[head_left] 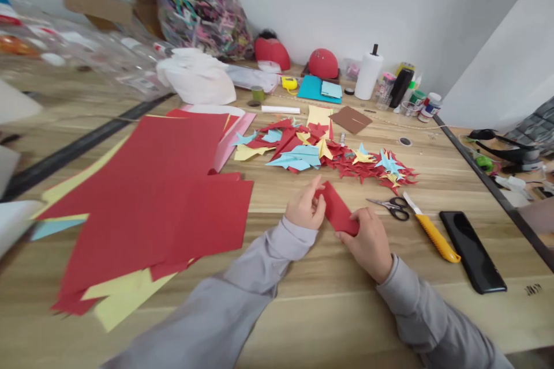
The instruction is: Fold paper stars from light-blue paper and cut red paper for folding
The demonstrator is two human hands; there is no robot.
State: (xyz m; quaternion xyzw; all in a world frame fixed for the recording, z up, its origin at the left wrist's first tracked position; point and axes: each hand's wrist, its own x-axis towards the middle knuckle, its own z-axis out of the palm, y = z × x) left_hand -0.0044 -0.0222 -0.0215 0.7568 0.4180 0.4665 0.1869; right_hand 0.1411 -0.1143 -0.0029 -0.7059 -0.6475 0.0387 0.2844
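A small folded piece of red paper [337, 208] lies slanted between my hands, just above the table's middle. My left hand [306, 206] has its fingers closed on the upper left edge of the piece. At its lower right end, my right hand [367, 237] pinches the same paper between thumb and fingers. Behind them spreads a heap of folded red, blue and yellow paper shapes [303, 157]. Large red sheets [151, 184] with yellow and blue ones under them cover the left of the table.
Right of my hands lie scissors [396, 207], a yellow-handled knife [436, 236] and a black phone [472, 251]. Brown paper [351, 120], blue sheets [314, 89], a white bottle [369, 74] and a bag of scraps [203, 14] stand or lie farther back.
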